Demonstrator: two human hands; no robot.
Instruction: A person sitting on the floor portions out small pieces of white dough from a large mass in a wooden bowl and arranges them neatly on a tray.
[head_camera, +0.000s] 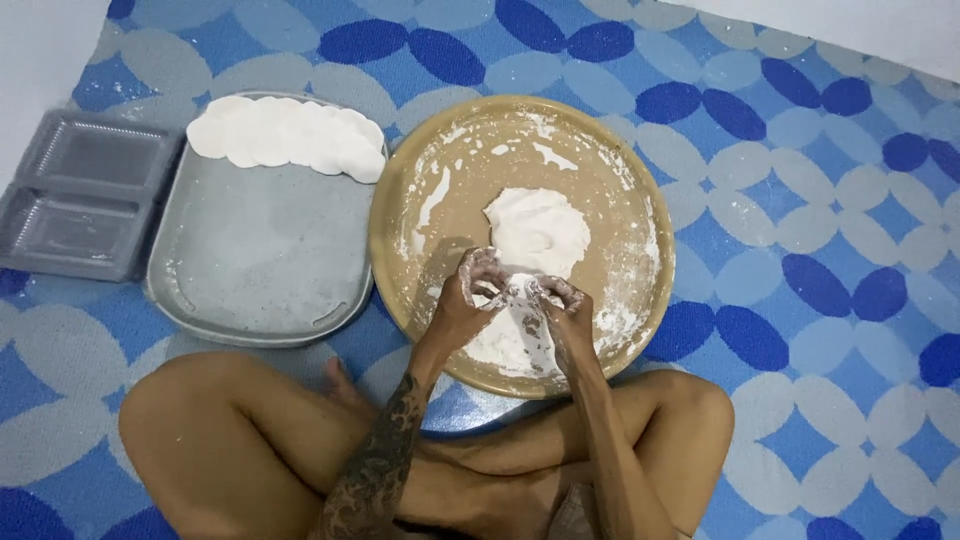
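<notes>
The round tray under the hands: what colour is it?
Tan-brown, smeared with white flour; the round tray shows best in the head view, the only one.

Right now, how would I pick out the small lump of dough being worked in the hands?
Find the big round tan tray on the blue patterned mat. At its near edge the left hand and right hand meet around a small white lump. Unlike the larger mound behind it, it is off the tray.
</notes>
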